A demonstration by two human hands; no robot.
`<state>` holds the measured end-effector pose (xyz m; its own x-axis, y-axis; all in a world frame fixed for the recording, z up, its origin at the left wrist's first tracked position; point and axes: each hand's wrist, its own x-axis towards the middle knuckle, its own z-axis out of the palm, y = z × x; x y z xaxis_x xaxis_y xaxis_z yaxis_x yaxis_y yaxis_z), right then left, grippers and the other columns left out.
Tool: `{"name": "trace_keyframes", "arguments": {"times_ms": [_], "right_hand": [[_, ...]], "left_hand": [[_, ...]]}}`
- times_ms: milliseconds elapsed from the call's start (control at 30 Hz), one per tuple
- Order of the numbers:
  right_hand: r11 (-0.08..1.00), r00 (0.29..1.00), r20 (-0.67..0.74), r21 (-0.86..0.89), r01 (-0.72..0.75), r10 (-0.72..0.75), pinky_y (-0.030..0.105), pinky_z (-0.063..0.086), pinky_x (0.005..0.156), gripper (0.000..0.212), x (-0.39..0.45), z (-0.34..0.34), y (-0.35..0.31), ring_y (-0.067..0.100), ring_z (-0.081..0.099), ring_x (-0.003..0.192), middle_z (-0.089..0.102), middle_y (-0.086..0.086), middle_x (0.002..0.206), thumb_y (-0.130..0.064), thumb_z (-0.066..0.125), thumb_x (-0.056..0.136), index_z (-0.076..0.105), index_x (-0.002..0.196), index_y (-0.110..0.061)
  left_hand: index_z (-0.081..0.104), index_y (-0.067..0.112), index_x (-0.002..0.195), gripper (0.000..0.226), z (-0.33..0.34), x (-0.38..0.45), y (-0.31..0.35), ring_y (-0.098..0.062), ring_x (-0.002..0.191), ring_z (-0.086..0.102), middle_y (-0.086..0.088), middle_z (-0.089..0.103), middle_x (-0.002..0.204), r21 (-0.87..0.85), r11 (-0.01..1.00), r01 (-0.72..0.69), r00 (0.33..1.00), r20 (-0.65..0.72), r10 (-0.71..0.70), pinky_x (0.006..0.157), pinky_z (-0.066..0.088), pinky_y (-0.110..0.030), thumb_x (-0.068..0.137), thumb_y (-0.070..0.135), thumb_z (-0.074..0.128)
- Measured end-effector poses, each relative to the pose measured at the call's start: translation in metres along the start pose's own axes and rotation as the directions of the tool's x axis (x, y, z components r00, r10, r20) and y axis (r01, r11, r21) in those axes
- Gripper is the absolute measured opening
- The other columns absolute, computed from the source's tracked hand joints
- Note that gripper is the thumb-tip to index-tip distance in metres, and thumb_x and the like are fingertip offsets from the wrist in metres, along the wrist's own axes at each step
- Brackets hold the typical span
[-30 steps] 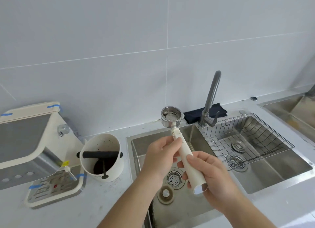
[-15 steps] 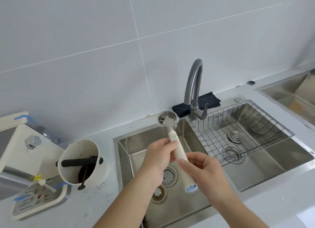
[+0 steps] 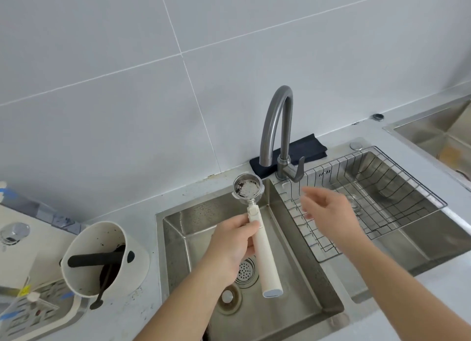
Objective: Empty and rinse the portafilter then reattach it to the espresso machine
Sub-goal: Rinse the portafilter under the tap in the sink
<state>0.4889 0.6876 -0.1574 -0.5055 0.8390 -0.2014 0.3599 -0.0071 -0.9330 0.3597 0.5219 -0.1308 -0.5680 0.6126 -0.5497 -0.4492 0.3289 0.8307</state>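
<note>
The portafilter (image 3: 265, 251) has a cream handle and a steel basket (image 3: 247, 187) with dark coffee specks inside. My left hand (image 3: 229, 246) grips the handle near the basket and holds it over the left sink basin (image 3: 178, 238), the basket facing up just left of the grey tap (image 3: 277, 126). My right hand (image 3: 328, 208) is off the handle, blurred, fingers spread, in the air below the tap lever (image 3: 297, 171). The espresso machine (image 3: 23, 254) shows only partly at the left edge, with its drip tray (image 3: 33, 312).
A cream knock box (image 3: 102, 259) with a black bar and coffee residue stands left of the sink. A wire rack (image 3: 369, 200) fills the right basin. A dark cloth (image 3: 300, 147) lies behind the tap. Another steel basin (image 3: 438, 134) sits far right.
My right hand has let go of the handle's end and moved up and right toward the tap lever. My left hand still holds the portafilter. The view has shifted rightward.
</note>
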Motion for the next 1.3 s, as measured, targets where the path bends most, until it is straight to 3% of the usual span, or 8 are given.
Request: {"name": "trace_keyframes", "arguments": {"times_ms": [167,267,333,433,533,800,967,1300], "right_hand": [[0.952,0.991,-0.068,-0.293,0.090,-0.115,0.020,0.045,0.056,0.035,0.079,-0.002,-0.003,0.012,0.063,0.085,0.070,-0.006,0.103,-0.032,0.059,0.093,0.063,0.127,-0.024],[0.924,0.986,-0.069,-0.364,0.115,-0.150,0.031,0.055,0.073,0.042,0.110,0.004,-0.005,0.019,0.063,0.099,0.068,0.002,0.117,-0.031,0.058,0.094,0.057,0.134,-0.019],[0.885,0.980,-0.072,-0.447,0.134,-0.185,0.030,0.048,0.080,0.041,0.124,0.010,-0.006,0.025,0.062,0.103,0.069,0.006,0.115,-0.027,0.057,0.095,0.058,0.134,-0.012],[0.838,0.970,-0.084,-0.524,0.151,-0.228,0.033,0.052,0.067,0.024,0.137,0.015,-0.009,0.032,0.066,0.084,0.074,0.014,0.091,-0.019,0.057,0.094,0.071,0.103,-0.002],[0.829,0.972,-0.090,-0.542,0.134,-0.216,0.026,0.044,0.049,0.018,0.144,0.014,-0.010,0.022,0.059,0.062,0.071,0.010,0.075,-0.012,0.056,0.093,0.071,0.084,-0.005],[0.812,0.962,-0.088,-0.558,0.168,-0.259,0.028,0.049,0.054,0.019,0.143,0.014,-0.004,0.023,0.062,0.062,0.069,0.006,0.069,-0.012,0.055,0.092,0.071,0.081,-0.009],[0.824,0.961,-0.101,-0.542,0.164,-0.258,0.021,0.037,0.049,0.018,0.141,0.012,0.003,0.013,0.055,0.055,0.067,0.003,0.064,-0.014,0.057,0.092,0.069,0.079,-0.010],[0.838,0.956,-0.125,-0.520,0.164,-0.265,0.019,0.039,0.048,0.019,0.136,0.010,0.014,0.012,0.055,0.056,0.066,0.000,0.061,-0.014,0.058,0.092,0.068,0.076,-0.011]], "left_hand": [[0.073,0.007,0.098,0.015,0.002,0.008,-0.002,-0.023,0.081,0.064,-0.013,0.066,0.092,0.040,0.999,0.009,1.000,0.021,-0.010,0.069,0.056,-0.033,0.092,0.006,0.059],[0.075,0.009,0.089,0.016,0.003,0.012,-0.002,-0.023,0.080,0.065,-0.012,0.066,0.088,0.060,0.998,0.017,1.000,0.018,-0.018,0.074,0.058,-0.038,0.091,0.005,0.060],[0.077,0.016,0.080,0.023,0.002,0.013,-0.002,-0.022,0.077,0.064,-0.010,0.067,0.085,0.064,0.998,0.023,1.000,0.017,-0.024,0.078,0.056,-0.042,0.091,0.005,0.061],[0.079,0.027,0.077,0.029,0.000,0.015,-0.003,-0.020,0.077,0.064,-0.006,0.069,0.082,0.105,0.994,0.024,1.000,0.004,-0.025,0.085,0.055,-0.048,0.091,0.008,0.061],[0.079,0.034,0.079,0.034,-0.001,0.017,-0.003,-0.021,0.081,0.064,-0.003,0.069,0.081,0.124,0.992,0.014,1.000,-0.007,-0.013,0.092,0.051,-0.054,0.090,0.008,0.062],[0.078,0.027,0.078,0.031,0.002,0.026,-0.006,-0.024,0.081,0.061,-0.006,0.068,0.082,0.122,0.992,-0.022,1.000,0.011,0.020,0.080,0.050,-0.042,0.090,0.005,0.061],[0.079,0.032,0.073,0.038,0.004,0.028,-0.004,-0.024,0.084,0.062,-0.004,0.067,0.081,0.094,0.995,-0.016,0.999,0.031,0.013,0.092,0.050,-0.053,0.091,0.003,0.061],[0.074,0.029,0.089,0.030,0.008,0.035,-0.009,-0.023,0.088,0.062,-0.003,0.069,0.086,0.084,0.996,-0.040,0.999,0.038,0.037,0.091,0.050,-0.050,0.092,0.003,0.060]]}}
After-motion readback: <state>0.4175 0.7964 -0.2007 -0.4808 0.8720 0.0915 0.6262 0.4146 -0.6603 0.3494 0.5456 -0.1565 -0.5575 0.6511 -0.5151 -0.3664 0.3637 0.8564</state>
